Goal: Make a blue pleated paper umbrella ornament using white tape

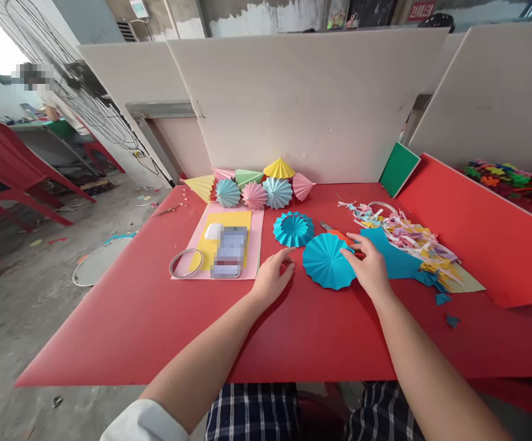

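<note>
A blue pleated paper disc (pixel 325 261) lies flat on the red table (pixel 164 331) in front of me. My right hand (pixel 370 267) rests on its right edge, fingers spread and lying flat, holding nothing. To the disc's left my left hand (pixel 272 277) lies on the table, fingers loosely stretched, its fingertips close to the disc's rim. Behind it sits a second blue pleated rosette (pixel 293 228) with a raised ring. A piece of blue paper (pixel 392 257) lies under and beyond my right hand.
Several pleated paper fans (pixel 259 187) in pastel colours line the back board. Pink and yellow sheets (pixel 229 236) carry a tape ring (pixel 185 263) and a blurred item. A pile of paper strips and scraps (pixel 408 236) lies right, a green board (pixel 398 169) behind. Another person stands far left.
</note>
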Motion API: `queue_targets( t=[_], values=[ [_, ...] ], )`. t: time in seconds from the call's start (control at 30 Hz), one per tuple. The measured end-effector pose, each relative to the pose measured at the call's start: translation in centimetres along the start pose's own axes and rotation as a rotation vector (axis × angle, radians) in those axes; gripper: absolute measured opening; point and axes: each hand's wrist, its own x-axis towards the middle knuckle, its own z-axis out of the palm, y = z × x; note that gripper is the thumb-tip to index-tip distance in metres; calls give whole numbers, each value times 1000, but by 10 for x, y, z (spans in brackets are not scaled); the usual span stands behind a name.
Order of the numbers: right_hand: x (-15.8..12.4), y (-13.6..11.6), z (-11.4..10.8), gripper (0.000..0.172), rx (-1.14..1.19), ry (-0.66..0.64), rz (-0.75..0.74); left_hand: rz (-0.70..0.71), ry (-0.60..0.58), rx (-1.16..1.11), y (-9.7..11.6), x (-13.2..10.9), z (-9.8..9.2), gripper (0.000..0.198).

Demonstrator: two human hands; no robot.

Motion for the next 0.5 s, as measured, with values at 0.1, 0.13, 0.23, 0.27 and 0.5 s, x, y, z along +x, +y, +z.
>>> queue_targets(
  t=[0.1, 0.13, 0.23, 0.27, 0.5],
  values=[
    [0, 3, 2, 46, -34, -18, -13, 15, -3, 11, 2, 0, -1, 38],
    [-1, 4, 2, 46, -35, -19, -10, 19, -4, 14, 3, 0, -1, 38],
    [-2, 5, 1, 47, -55, 23, -46, 23, -1, 22, 4, 0, -1, 37],
    [-2, 4, 0, 46, -82, 64, -94, 21, 3, 24, 5, 0, -1, 37],
    [3, -43, 18, 30, -477, 121, -601, 9, 54, 23, 3, 1, 0, 34]
  ],
)
